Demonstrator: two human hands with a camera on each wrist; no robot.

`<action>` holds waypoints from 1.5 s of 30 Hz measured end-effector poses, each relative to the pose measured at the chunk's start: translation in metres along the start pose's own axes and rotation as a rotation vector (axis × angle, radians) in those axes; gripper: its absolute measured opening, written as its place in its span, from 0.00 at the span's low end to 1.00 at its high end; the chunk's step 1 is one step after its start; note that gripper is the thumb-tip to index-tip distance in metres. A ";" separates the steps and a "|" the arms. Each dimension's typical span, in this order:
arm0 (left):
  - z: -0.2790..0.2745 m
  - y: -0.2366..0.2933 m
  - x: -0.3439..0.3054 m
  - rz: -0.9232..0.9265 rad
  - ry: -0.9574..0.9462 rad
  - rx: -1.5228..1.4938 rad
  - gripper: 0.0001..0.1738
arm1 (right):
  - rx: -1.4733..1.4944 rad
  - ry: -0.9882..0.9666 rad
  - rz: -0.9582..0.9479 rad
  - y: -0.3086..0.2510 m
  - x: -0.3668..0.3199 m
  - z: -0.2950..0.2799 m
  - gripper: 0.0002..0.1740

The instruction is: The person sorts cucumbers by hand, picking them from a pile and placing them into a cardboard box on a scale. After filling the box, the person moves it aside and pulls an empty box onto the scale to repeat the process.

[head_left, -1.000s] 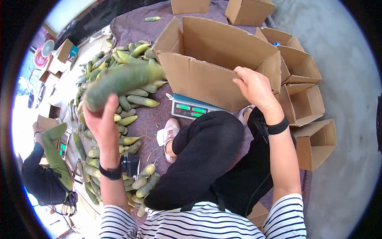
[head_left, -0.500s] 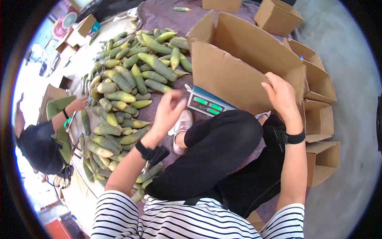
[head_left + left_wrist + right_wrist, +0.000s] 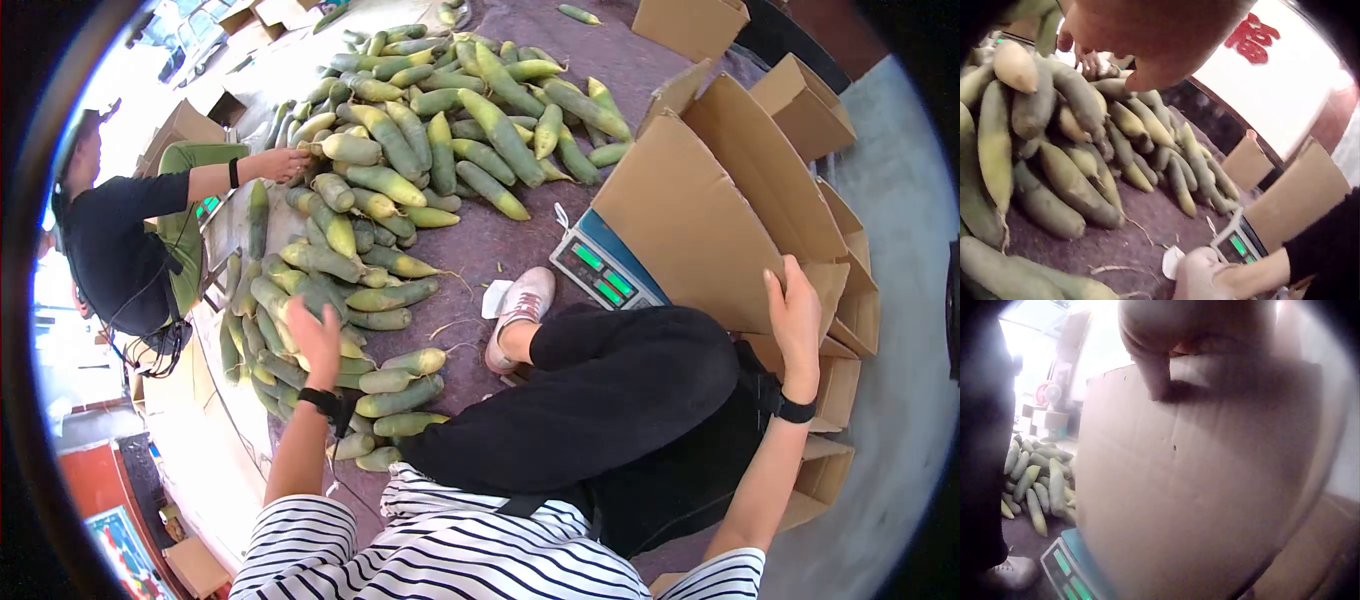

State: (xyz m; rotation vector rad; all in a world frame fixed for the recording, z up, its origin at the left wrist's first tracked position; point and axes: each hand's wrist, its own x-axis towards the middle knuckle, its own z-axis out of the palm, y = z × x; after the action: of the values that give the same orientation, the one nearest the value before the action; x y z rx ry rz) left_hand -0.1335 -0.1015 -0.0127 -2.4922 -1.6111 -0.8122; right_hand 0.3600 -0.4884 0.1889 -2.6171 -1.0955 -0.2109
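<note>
My left hand (image 3: pixel 316 342) hovers over the near part of a heap of green radishes (image 3: pixel 400 293), its fingers spread and nothing held. In the left wrist view that hand (image 3: pixel 1147 37) shows above the heap, away from the radishes (image 3: pixel 1079 181) below. At the right, my right hand (image 3: pixel 796 320) grips the top edge of a large open cardboard box (image 3: pixel 690 220). The right wrist view shows the thumb (image 3: pixel 1159 378) on the outer face of the box wall (image 3: pixel 1191 481), the fingers over its rim. Beneath the box is a scale (image 3: pixel 605 270) with lit green displays.
Several more open cardboard boxes (image 3: pixel 835 390) stand along the right side, others at the back (image 3: pixel 690 25). Another person (image 3: pixel 130 235) sits at the left, a hand reaching into the heap. My shoe (image 3: pixel 522 305) rests on the purple cloth (image 3: pixel 470 250) beside the scale.
One second ago my left hand held a green radish; it then came away without it and has moved back left over the heap. The right hand stays at the box edge; the view turned left.
</note>
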 end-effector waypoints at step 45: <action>-0.089 0.482 0.159 1.058 -0.560 -0.973 0.29 | 0.021 0.117 -0.247 0.023 0.007 0.003 0.10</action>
State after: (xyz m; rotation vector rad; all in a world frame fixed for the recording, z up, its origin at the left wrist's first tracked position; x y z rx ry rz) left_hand 0.2982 -0.2155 0.2450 -3.7146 0.4876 -0.8096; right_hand 0.3808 -0.4981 0.1831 -2.4128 -1.3682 -0.3975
